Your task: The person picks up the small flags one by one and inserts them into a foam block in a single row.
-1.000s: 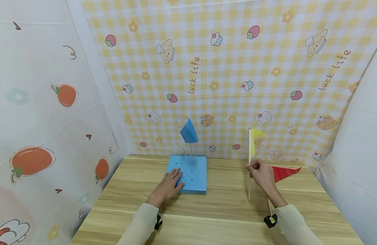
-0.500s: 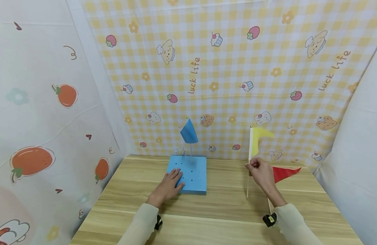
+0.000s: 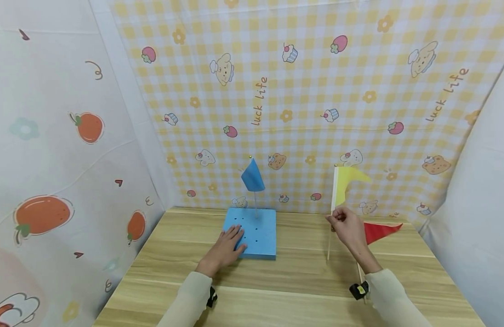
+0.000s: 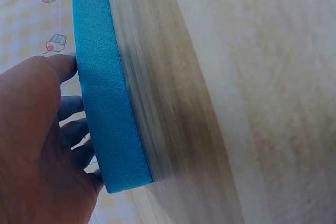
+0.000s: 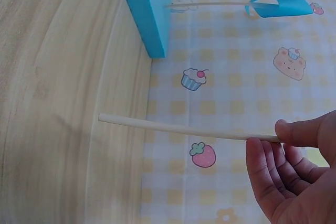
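Observation:
My right hand (image 3: 351, 229) pinches the thin wooden stick of a yellow flag (image 3: 346, 181) between thumb and fingertips, just below the cloth. The flag stands nearly upright, and the bare stick (image 5: 178, 129) runs down from my fingers in the right wrist view. My left hand (image 3: 225, 247) rests with spread fingers on the left side of a blue foam block (image 3: 266, 245) dotted with small holes. A blue flag (image 3: 253, 176) stands upright in the block's back part. In the left wrist view, the thick edge of the block (image 4: 107, 87) shows beside my fingers.
A red triangular flag (image 3: 380, 231) lies on the wooden table (image 3: 292, 277) at the right, its stick partly behind my right forearm. Behind the table hangs a yellow checked cloth (image 3: 301, 91); a white printed cloth (image 3: 125, 113) hangs at the left.
My right hand has shifted slightly left and up with the yellow flag, whose lower stick end has risen and swung left. My left hand and the block have stayed in place.

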Motion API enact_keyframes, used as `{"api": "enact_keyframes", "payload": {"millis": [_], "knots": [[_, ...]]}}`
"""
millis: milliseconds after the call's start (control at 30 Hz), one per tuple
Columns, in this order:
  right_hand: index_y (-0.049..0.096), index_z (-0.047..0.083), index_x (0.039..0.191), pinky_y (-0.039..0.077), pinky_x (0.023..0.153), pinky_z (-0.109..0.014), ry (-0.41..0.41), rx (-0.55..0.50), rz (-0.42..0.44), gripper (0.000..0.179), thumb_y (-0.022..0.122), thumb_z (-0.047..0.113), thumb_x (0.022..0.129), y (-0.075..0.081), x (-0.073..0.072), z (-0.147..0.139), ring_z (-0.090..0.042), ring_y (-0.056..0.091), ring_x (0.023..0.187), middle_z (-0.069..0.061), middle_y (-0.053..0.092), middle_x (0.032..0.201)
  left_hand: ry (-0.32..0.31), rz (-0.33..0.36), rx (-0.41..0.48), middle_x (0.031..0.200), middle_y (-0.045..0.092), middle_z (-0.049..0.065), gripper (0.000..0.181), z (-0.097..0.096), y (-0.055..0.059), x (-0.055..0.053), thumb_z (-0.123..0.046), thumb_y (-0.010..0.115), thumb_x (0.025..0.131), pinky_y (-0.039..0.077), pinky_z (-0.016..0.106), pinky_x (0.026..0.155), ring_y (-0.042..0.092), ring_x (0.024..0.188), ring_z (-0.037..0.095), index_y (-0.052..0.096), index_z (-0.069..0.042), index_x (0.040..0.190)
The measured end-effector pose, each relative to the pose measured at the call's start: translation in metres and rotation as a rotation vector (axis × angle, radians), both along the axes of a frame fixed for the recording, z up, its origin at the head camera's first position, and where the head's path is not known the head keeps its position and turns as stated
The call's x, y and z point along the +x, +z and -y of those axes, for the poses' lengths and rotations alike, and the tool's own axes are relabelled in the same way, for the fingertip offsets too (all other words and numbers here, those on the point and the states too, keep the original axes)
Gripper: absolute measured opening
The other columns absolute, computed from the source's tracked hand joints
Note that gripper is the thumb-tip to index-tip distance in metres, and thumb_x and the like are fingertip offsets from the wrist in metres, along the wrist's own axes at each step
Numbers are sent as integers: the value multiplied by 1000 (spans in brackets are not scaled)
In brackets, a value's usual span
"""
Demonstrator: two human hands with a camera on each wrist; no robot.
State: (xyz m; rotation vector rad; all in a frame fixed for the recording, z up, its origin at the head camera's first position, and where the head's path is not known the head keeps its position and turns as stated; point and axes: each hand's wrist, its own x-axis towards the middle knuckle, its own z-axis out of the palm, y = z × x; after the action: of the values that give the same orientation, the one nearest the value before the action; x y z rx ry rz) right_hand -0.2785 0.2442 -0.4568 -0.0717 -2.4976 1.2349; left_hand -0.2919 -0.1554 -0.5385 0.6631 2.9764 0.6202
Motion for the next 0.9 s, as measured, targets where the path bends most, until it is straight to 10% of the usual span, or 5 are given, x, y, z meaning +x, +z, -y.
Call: {"api": "enact_keyframes", "payload": {"millis": [900], "knots": [[68, 5, 96, 50, 54, -22, 12, 0, -55, 16, 76, 17, 100, 13, -7, 11, -19, 73, 67, -11, 73, 83, -7, -7, -1, 173, 33, 20, 63, 0, 0, 0, -37, 55, 112, 21, 66, 131, 27, 163, 42, 43, 0, 162]]}}
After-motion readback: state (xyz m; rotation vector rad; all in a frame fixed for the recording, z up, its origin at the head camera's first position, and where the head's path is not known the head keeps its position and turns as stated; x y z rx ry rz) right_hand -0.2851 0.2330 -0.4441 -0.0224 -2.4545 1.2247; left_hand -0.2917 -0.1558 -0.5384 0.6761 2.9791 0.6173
